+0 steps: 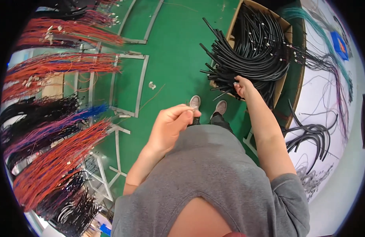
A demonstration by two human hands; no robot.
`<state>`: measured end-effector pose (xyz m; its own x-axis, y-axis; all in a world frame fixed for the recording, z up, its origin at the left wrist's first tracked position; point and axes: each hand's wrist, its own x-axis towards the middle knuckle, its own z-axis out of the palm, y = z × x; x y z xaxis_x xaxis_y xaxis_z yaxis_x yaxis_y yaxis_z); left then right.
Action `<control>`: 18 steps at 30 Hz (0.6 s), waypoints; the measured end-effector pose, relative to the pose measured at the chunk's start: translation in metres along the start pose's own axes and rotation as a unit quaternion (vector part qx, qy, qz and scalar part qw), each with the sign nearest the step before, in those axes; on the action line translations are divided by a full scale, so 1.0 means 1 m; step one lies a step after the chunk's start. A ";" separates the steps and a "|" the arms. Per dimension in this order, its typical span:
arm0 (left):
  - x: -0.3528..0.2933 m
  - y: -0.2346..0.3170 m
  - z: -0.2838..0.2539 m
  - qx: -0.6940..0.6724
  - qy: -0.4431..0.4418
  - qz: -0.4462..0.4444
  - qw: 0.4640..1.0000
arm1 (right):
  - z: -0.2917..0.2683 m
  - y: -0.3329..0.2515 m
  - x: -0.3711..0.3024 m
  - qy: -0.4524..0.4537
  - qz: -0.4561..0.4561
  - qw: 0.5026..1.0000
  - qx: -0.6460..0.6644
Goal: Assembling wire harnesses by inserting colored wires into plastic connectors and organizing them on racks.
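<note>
My left hand [172, 125] is raised in front of my body, thumb and fingers pressed together in a pinch. Whatever sits between those fingertips is too small to name. Out to the right, my right hand [242, 87] is at the near edge of a large pile of black cables [249, 65], its fingers curled against them. Whether a single cable is in its grip cannot be made out. The pile bends in thick curves inside a cardboard box [288, 25], and many cable ends stick out over the left side.
At the left, bundles of orange-red wires [64, 162], black wires and blue wires lie on racks with grey metal frames [141, 85]. On the right, a white table [308, 104] bears loose black cables [314, 136], thin wires and a blue box [339, 45]. The floor [174, 51] is green.
</note>
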<state>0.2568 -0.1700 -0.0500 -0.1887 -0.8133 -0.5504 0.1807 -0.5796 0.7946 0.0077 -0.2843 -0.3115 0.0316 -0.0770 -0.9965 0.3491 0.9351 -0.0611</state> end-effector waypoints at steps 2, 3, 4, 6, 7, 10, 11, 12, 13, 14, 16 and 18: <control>0.001 0.008 0.013 0.024 -0.007 0.028 0.999 | -0.005 -0.003 0.007 0.023 0.010 1.000 0.011; 0.002 0.012 0.016 0.047 -0.022 0.052 0.997 | -0.007 -0.005 0.006 0.037 0.033 0.998 0.040; 0.001 0.013 0.018 0.096 -0.032 0.083 0.991 | -0.012 -0.003 0.005 0.027 -0.018 0.999 0.035; -0.002 0.016 0.018 0.120 -0.032 0.101 0.987 | -0.015 -0.007 -0.006 0.002 0.023 0.996 0.090; -0.003 0.017 0.018 0.139 -0.040 0.115 0.983 | -0.022 -0.007 -0.009 -0.059 0.028 0.988 0.140; -0.004 0.023 0.019 0.174 -0.033 0.118 0.977 | -0.056 -0.001 -0.026 -0.210 0.044 0.940 0.266; -0.005 0.025 0.019 0.191 -0.038 0.115 0.974 | -0.066 0.004 -0.036 -0.257 0.057 0.910 0.322; -0.004 0.027 0.020 0.189 -0.040 0.116 0.974 | -0.072 0.010 -0.049 -0.302 0.056 0.876 0.372; -0.002 0.029 0.020 0.166 -0.040 0.111 0.979 | -0.074 0.016 -0.062 -0.345 0.058 0.850 0.393; 0.000 0.029 0.021 0.141 -0.044 0.105 0.983 | -0.075 0.024 -0.079 -0.385 0.056 0.822 0.416; -0.001 0.027 0.018 0.119 -0.045 0.102 0.987 | -0.049 0.047 -0.141 -0.429 0.035 0.776 0.461; -0.003 0.029 0.017 0.123 -0.059 0.121 0.983 | -0.035 0.083 -0.193 -0.503 0.040 0.774 0.382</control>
<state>0.2466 -0.1839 -0.0207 -0.2826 -0.9062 -0.3145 -0.0020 -0.3273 0.9449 -0.0023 -0.1799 -0.1262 0.6611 -0.6199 -0.4226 0.7482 0.5026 0.4331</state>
